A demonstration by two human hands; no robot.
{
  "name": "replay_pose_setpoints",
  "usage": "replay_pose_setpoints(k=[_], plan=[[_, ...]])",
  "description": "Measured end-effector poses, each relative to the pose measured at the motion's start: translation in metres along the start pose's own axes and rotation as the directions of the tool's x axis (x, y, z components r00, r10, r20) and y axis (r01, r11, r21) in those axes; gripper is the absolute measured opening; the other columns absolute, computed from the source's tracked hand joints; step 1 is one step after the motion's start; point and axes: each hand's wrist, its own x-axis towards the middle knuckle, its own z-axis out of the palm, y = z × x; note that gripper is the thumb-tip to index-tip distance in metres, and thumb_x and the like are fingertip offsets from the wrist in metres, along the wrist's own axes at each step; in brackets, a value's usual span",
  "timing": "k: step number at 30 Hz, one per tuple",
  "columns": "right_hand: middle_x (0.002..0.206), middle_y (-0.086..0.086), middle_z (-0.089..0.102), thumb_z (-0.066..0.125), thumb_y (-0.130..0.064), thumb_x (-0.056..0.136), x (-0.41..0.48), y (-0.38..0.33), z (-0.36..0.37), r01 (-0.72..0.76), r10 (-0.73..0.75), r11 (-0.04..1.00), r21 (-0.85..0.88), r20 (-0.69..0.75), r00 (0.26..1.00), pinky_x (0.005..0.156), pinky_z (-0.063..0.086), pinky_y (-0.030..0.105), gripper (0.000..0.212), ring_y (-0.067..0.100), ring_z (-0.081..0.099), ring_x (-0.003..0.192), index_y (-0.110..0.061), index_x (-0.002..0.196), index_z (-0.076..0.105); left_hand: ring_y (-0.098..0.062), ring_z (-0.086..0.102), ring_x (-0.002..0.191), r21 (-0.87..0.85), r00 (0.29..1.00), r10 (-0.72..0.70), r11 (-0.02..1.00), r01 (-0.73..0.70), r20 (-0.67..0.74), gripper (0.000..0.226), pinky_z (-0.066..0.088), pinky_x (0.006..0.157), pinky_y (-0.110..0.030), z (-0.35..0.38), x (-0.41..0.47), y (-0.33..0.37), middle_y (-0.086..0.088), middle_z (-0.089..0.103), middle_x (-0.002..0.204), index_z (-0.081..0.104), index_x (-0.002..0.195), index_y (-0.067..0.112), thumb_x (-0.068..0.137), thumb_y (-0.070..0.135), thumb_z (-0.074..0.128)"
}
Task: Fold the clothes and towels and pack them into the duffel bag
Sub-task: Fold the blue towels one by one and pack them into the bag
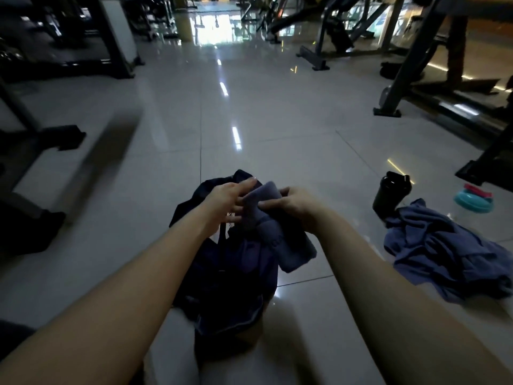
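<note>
Towel [277, 232], folded, gripped by right hand [298, 205], left hand [224, 201] straight-fingered against it, above duffel bag [230, 273]; lettering unreadable

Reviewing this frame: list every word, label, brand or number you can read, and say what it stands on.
No text in this frame is legible.
On the rolled towel: a faint mark near its edge, too blurred to read.
On the duffel bag: small pale marks beside the left hand, too small to read.
On the black bottle: no lettering visible.

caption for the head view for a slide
Right hand grips a folded purple cloth, left hand touching it, over the dark duffel bag
</note>
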Motion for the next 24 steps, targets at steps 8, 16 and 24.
replay_pose_setpoints(k=[8, 16, 24], plan=[[0.100, 0.014, 0.072, 0.086, -0.019, 0.076, 0.008, 0.025, 0.018, 0.188, -0.196, 0.971, -0.146, -0.043, 0.980, 0.076, 0.060, 0.036, 0.040, 0.026, 0.072, 0.091, -0.014, 0.103, 0.058, -0.016, 0.071, 0.077, 0.005, 0.981, 0.020, 1.000, -0.021, 0.195, 0.019, 0.057, 0.064, -0.032, -0.016, 0.005, -0.026, -0.006, 0.070, 0.091, 0.066, 0.102, 0.013, 0.089, 0.021, 0.077], [0.102, 0.012, 0.073, 0.089, -0.037, 0.058, 0.012, 0.042, 0.025, 0.137, -0.133, 0.977, -0.163, 0.036, 0.990, 0.088, 0.059, 0.048, 0.059, 0.027, 0.073, 0.094, -0.018, 0.107, 0.063, -0.022, 0.065, 0.078, -0.005, 0.996, 0.056, 0.998, -0.055, 0.074, 0.025, 0.061, 0.077, -0.048, -0.013, 0.006, -0.053, -0.006, 0.060, 0.074, 0.058, 0.070, 0.013, 0.085, 0.014, 0.078], [0.101, 0.018, 0.073, 0.083, -0.026, 0.077, 0.011, 0.055, 0.017, 0.075, -0.060, 0.993, -0.088, 0.159, 0.986, 0.088, 0.055, 0.044, 0.027, 0.026, 0.070, 0.093, -0.014, 0.100, 0.075, -0.024, 0.071, 0.094, -0.034, 0.994, 0.092, 0.995, -0.090, 0.050, 0.034, 0.062, 0.075, -0.041, -0.021, 0.008, -0.069, -0.008, 0.071, 0.096, 0.055, 0.110, 0.011, 0.084, 0.002, 0.074]])
